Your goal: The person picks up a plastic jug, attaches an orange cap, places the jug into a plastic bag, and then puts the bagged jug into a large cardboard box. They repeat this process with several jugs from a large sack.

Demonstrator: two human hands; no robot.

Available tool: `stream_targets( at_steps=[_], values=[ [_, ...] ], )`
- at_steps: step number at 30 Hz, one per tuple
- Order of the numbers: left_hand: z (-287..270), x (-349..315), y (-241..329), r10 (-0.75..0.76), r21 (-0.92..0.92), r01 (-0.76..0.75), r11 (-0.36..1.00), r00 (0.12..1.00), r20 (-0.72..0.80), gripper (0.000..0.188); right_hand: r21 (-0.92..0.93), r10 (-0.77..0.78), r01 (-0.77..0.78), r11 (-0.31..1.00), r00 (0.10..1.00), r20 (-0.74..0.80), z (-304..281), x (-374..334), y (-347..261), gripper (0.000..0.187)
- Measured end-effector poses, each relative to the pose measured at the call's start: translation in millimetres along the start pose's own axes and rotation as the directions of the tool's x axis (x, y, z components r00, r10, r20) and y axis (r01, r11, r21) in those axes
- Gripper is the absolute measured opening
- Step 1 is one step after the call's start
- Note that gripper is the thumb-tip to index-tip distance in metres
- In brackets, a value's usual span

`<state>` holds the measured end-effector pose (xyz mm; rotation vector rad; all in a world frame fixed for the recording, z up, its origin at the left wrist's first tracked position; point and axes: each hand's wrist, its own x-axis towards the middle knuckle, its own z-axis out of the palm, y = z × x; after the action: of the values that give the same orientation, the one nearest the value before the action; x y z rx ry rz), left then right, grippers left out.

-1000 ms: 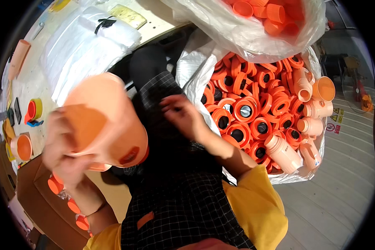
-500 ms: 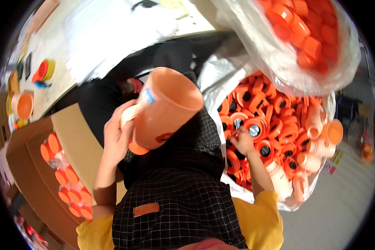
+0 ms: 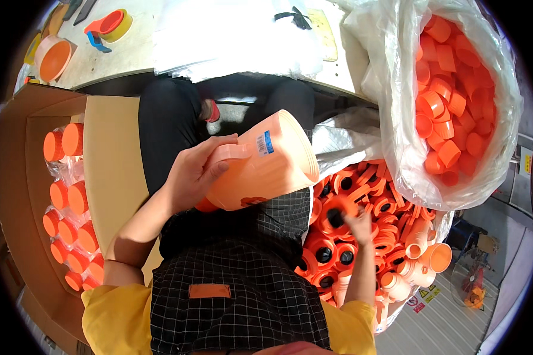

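My left hand [image 3: 196, 171] grips a large pale-orange plastic cup [image 3: 266, 163] by its handle, holding it tilted over my lap, its mouth facing up and right. My right hand [image 3: 359, 220] reaches down into a clear bag of orange ring-shaped lids [image 3: 337, 245] at my right side. Its fingers close on one orange lid with a black centre [image 3: 336, 214], lifted slightly above the pile. A checked black apron [image 3: 243, 296] covers my front.
A second clear bag of orange caps [image 3: 450, 100] stands at the upper right. An open cardboard box [image 3: 109, 160] on my left holds wrapped rows of orange items [image 3: 65, 195]. The table [image 3: 130, 53] behind carries white plastic sheets [image 3: 237, 35], a tape roll [image 3: 109, 23] and an orange bowl [image 3: 53, 59].
My right hand dropped from my chest into the bag of lids and took hold of one. My left hand brought the cup from the left toward the middle and lowered it.
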<state>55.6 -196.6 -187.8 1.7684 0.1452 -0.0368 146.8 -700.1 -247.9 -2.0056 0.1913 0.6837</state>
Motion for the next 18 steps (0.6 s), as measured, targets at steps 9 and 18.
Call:
stream_targets(
  at_steps=[9,18],
  values=[
    [-1,-1,-8,0.108,-0.064,-0.105,0.992,0.994,0.037,0.043,-0.150,-0.833,0.895,0.421,0.447,0.327,137,26,-217,0.072],
    [-10,-7,-15,0.074,-0.118,-0.070,0.991,0.997,0.033,0.046,-0.174,-0.890,0.929,0.325,0.363,0.276,149,15,-195,0.072]
  ],
)
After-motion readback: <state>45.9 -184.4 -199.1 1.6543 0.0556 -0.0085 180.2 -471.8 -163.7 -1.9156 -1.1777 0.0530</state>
